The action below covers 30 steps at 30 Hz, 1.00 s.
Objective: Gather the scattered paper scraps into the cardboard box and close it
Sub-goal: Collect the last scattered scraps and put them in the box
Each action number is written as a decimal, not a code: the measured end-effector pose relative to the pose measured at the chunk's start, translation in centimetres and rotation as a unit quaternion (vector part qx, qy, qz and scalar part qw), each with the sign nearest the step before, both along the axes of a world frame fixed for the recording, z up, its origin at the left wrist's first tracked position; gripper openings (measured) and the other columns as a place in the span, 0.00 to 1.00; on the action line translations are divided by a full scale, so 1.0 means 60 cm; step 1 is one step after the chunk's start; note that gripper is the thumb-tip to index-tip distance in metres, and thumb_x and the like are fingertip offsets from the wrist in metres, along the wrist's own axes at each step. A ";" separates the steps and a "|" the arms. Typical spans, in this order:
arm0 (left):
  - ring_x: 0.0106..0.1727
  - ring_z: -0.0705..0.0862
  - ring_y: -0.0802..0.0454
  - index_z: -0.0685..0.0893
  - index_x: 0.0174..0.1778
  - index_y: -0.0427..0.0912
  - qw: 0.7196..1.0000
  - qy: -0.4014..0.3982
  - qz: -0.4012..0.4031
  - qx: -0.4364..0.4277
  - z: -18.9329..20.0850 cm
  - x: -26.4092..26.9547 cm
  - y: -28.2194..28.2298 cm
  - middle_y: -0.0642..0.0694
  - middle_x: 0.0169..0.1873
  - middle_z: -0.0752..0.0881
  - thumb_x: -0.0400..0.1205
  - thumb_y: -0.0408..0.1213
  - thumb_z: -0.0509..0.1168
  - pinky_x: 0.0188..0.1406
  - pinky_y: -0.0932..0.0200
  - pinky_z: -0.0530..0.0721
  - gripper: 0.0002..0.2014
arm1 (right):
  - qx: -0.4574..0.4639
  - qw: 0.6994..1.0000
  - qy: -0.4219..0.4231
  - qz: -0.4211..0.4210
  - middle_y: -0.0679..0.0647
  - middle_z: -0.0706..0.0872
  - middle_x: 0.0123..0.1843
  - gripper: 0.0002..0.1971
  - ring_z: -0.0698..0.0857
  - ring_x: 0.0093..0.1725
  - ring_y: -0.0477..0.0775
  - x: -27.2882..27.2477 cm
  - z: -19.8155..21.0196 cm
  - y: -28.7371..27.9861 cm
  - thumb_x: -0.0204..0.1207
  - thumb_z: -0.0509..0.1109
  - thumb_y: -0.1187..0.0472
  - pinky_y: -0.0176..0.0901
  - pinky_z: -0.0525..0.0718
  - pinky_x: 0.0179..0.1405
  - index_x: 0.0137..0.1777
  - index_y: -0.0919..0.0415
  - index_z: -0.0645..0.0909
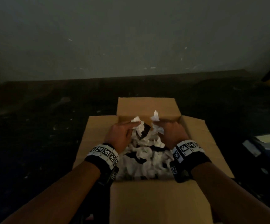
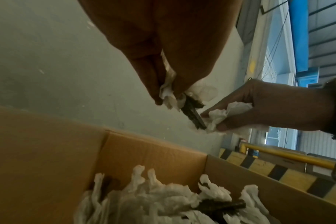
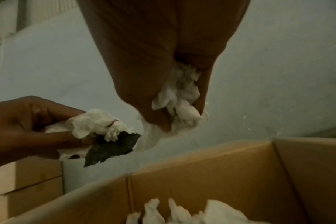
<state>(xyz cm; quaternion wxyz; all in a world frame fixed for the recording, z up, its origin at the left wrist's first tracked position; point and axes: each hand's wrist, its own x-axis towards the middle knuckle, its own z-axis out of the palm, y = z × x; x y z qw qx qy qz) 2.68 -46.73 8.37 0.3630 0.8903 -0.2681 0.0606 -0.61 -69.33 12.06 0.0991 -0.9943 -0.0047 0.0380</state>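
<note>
Brown corrugated cardboard box, flaps splayed open, fills lower centre of the head view on a dark floor. Inside: a heap of white and dark paper scraps, already deep.

Both hands hover over the far end of the opening, presumably so released scraps fall onto the heap, not the floor.

Left hand: fingers curled, pinching a crumpled white wad with one dark scrap hanging out.

Right hand: fingers clenched on a white wad.

Neither load released yet. Pale flecks on the floor at left; too small to identify. Closing not begun.
</note>
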 end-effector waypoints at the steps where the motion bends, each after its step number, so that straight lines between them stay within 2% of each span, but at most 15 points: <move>1: 0.70 0.84 0.49 0.85 0.72 0.55 0.999 0.022 0.000 0.028 -0.013 0.003 -0.019 0.47 0.72 0.84 0.86 0.33 0.62 0.73 0.54 0.80 0.21 | 0.010 1.000 0.025 0.009 0.50 0.80 0.75 0.27 0.84 0.66 0.59 0.001 -0.011 -0.017 0.78 0.68 0.50 0.56 0.84 0.65 0.78 0.38 0.72; 3: 0.73 0.80 0.43 0.82 0.75 0.52 0.992 0.070 0.000 0.102 -0.039 0.007 -0.049 0.46 0.75 0.80 0.85 0.34 0.65 0.74 0.48 0.78 0.22 | 0.025 0.995 0.091 0.030 0.51 0.77 0.78 0.35 0.80 0.72 0.60 0.007 -0.034 -0.043 0.74 0.71 0.43 0.58 0.79 0.71 0.81 0.39 0.66; 6: 0.79 0.72 0.39 0.69 0.83 0.56 0.974 0.106 0.013 0.202 -0.060 0.009 -0.070 0.46 0.81 0.67 0.80 0.49 0.71 0.73 0.45 0.78 0.34 | 0.025 0.984 0.162 0.067 0.49 0.64 0.85 0.50 0.69 0.81 0.60 0.031 -0.073 -0.070 0.61 0.67 0.27 0.64 0.71 0.78 0.83 0.31 0.51; 8: 0.82 0.67 0.38 0.60 0.87 0.57 0.966 0.127 0.008 0.227 -0.062 0.013 -0.075 0.43 0.83 0.60 0.74 0.59 0.74 0.75 0.42 0.76 0.46 | 0.037 0.981 0.177 0.075 0.50 0.57 0.87 0.54 0.62 0.84 0.61 0.050 -0.085 -0.087 0.59 0.72 0.25 0.65 0.65 0.81 0.84 0.30 0.48; 11: 0.87 0.52 0.36 0.46 0.88 0.61 0.935 0.178 -0.020 0.307 -0.058 0.021 -0.088 0.43 0.87 0.48 0.67 0.67 0.77 0.82 0.34 0.65 0.60 | 0.025 0.971 0.216 0.095 0.53 0.47 0.89 0.65 0.54 0.86 0.64 0.069 -0.083 -0.098 0.56 0.80 0.27 0.68 0.59 0.83 0.86 0.37 0.40; 14: 0.88 0.38 0.32 0.32 0.84 0.71 0.895 0.218 -0.033 0.388 -0.073 0.039 -0.109 0.48 0.88 0.36 0.55 0.77 0.76 0.80 0.20 0.55 0.72 | -0.033 0.959 0.258 0.113 0.51 0.37 0.89 0.78 0.44 0.87 0.70 0.082 -0.090 -0.086 0.40 0.76 0.16 0.78 0.58 0.80 0.83 0.32 0.29; 16: 0.86 0.31 0.32 0.23 0.79 0.73 0.871 0.243 -0.043 0.425 -0.096 0.052 -0.120 0.50 0.85 0.25 0.43 0.84 0.72 0.78 0.15 0.48 0.79 | -0.067 0.955 0.272 0.096 0.51 0.42 0.90 0.78 0.54 0.85 0.71 0.098 -0.132 -0.092 0.33 0.72 0.12 0.76 0.67 0.76 0.80 0.27 0.26; 17: 0.85 0.29 0.33 0.19 0.76 0.73 0.855 0.253 -0.047 0.449 -0.114 0.058 -0.122 0.51 0.81 0.20 0.40 0.86 0.69 0.78 0.16 0.45 0.80 | -0.083 0.950 0.287 0.093 0.52 0.52 0.89 0.74 0.64 0.82 0.69 0.100 -0.148 -0.095 0.42 0.75 0.16 0.71 0.74 0.73 0.81 0.27 0.29; 19: 0.86 0.31 0.34 0.14 0.73 0.70 0.832 0.243 -0.060 0.495 -0.144 0.060 -0.126 0.50 0.76 0.16 0.50 0.84 0.71 0.79 0.19 0.51 0.77 | -0.107 0.940 0.309 0.099 0.55 0.68 0.84 0.60 0.77 0.72 0.67 0.093 -0.157 -0.093 0.66 0.79 0.35 0.62 0.81 0.67 0.86 0.36 0.37; 21: 0.87 0.35 0.36 0.17 0.78 0.63 0.812 0.226 -0.083 0.532 -0.170 0.059 -0.129 0.44 0.80 0.20 0.70 0.71 0.74 0.78 0.22 0.62 0.69 | -0.124 0.936 0.318 0.089 0.57 0.61 0.86 0.51 0.75 0.74 0.69 0.087 -0.172 -0.088 0.79 0.74 0.48 0.59 0.80 0.68 0.88 0.44 0.38; 22: 0.87 0.37 0.35 0.20 0.81 0.61 0.803 0.234 -0.089 0.540 -0.184 0.058 -0.130 0.42 0.83 0.23 0.75 0.67 0.72 0.77 0.22 0.65 0.65 | -0.126 0.933 0.326 0.082 0.59 0.55 0.88 0.47 0.70 0.78 0.70 0.080 -0.172 -0.083 0.83 0.69 0.51 0.59 0.76 0.70 0.88 0.47 0.36; 24: 0.87 0.39 0.30 0.15 0.75 0.64 0.795 0.270 -0.082 0.537 -0.211 0.060 -0.132 0.42 0.84 0.23 0.77 0.64 0.72 0.75 0.21 0.68 0.64 | -0.113 0.931 0.338 0.081 0.61 0.39 0.89 0.46 0.52 0.86 0.71 0.075 -0.188 -0.075 0.86 0.65 0.48 0.65 0.62 0.79 0.86 0.50 0.29; 26: 0.86 0.33 0.29 0.08 0.64 0.68 0.798 0.282 -0.058 0.530 -0.246 0.064 -0.129 0.44 0.80 0.18 0.78 0.62 0.72 0.76 0.21 0.66 0.65 | -0.081 0.929 0.349 0.093 0.60 0.28 0.87 0.54 0.38 0.85 0.74 0.085 -0.228 -0.074 0.82 0.69 0.44 0.73 0.52 0.80 0.85 0.48 0.24; 27: 0.86 0.31 0.29 0.08 0.66 0.67 0.803 0.280 -0.051 0.523 -0.263 0.063 -0.127 0.44 0.79 0.17 0.81 0.62 0.67 0.76 0.20 0.64 0.61 | -0.073 0.925 0.362 0.092 0.60 0.26 0.86 0.57 0.36 0.84 0.77 0.091 -0.247 -0.073 0.80 0.71 0.43 0.76 0.50 0.79 0.84 0.48 0.23; 30: 0.85 0.33 0.28 0.24 0.83 0.60 0.796 0.292 -0.076 0.525 -0.282 0.061 -0.124 0.39 0.83 0.21 0.88 0.58 0.55 0.76 0.20 0.64 0.44 | -0.054 0.921 0.378 0.071 0.61 0.26 0.86 0.57 0.34 0.81 0.85 0.097 -0.284 -0.067 0.79 0.72 0.40 0.85 0.46 0.76 0.84 0.47 0.23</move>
